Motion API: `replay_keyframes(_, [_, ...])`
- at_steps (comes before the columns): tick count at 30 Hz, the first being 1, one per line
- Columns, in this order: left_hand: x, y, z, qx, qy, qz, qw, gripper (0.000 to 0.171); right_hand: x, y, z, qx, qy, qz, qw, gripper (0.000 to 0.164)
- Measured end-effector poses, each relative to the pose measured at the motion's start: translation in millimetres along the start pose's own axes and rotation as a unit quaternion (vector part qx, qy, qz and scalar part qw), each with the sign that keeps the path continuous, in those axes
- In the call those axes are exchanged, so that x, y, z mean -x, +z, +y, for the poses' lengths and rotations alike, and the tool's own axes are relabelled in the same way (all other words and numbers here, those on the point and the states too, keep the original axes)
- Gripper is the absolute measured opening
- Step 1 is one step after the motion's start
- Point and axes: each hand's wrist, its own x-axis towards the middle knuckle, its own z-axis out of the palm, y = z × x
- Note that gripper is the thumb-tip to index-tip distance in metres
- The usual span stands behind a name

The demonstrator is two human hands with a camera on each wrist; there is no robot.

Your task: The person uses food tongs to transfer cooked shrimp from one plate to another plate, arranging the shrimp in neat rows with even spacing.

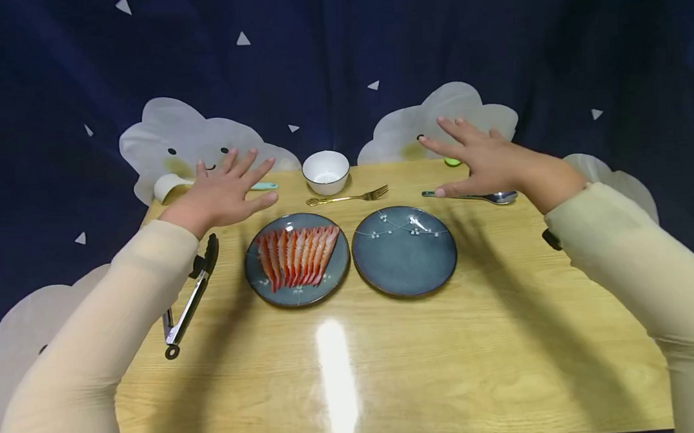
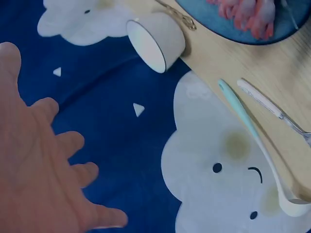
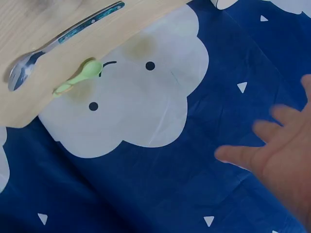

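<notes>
Both your hands are up near the table's (image 1: 446, 367) far side, fingers spread, gripping nothing.
Your left hand (image 1: 224, 193), palm down, covers part of the ladle (image 2: 250, 124) in the head view; ladle lies at the far left, turquoise handle, white bowl end. Tongs (image 1: 191, 307) lie nearer you on that side. Your right hand (image 1: 484, 162) overlaps the patterned-handle spoon (image 1: 503, 198), far right; green spoon (image 3: 91, 69) lies by the edge beyond it. Between your arms: shrimp (image 1: 293, 254) in a row on the left blue plate (image 1: 298, 299), right blue plate (image 1: 407, 259) just beside; gold fork (image 1: 375, 194) behind them, white bowl (image 1: 326, 172) farther back.
</notes>
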Motion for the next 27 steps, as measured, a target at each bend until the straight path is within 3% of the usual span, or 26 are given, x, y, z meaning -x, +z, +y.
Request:
replay_keyframes(6, [14.6, 12.2, -18.0, 0.027, -0.001, 0.056, 0.9980, 0.070, -0.3, 16.6, 13.2, -0.043, 0.034, -0.035, 0.998, 0.078])
replay_keyframes(10, [27.3, 36.7, -34.1, 0.040, -0.022, 0.069, 0.9966, 0.068, 2.4, 44.6, 28.7, -0.079, 0.053, -0.021, 0.995, 0.073])
replay_keyframes(13, [40.8, 62.4, -46.7, 0.051, -0.054, 0.055, 0.9957, 0.068, 7.2, 75.8, 39.5, -0.123, 0.067, -0.012, 0.990, 0.069])
replay_keyframes(19, [80.3, 103.8, -76.0, 0.083, -0.129, -0.018, 0.9879, 0.078, 22.6, 153.2, 49.7, -0.221, 0.080, -0.001, 0.972, 0.064])
replay_keyframes(23, [101.1, 122.4, -84.7, 0.131, -0.194, -0.061, 0.9703, 0.092, 31.9, 189.5, 53.6, -0.271, 0.098, 0.000, 0.958, 0.063])
replay_keyframes(27, [109.3, 139.4, -82.8, 0.206, -0.263, -0.120, 0.9348, 0.110, 34.7, 201.3, 55.8, -0.334, 0.134, 0.012, 0.933, 0.056])
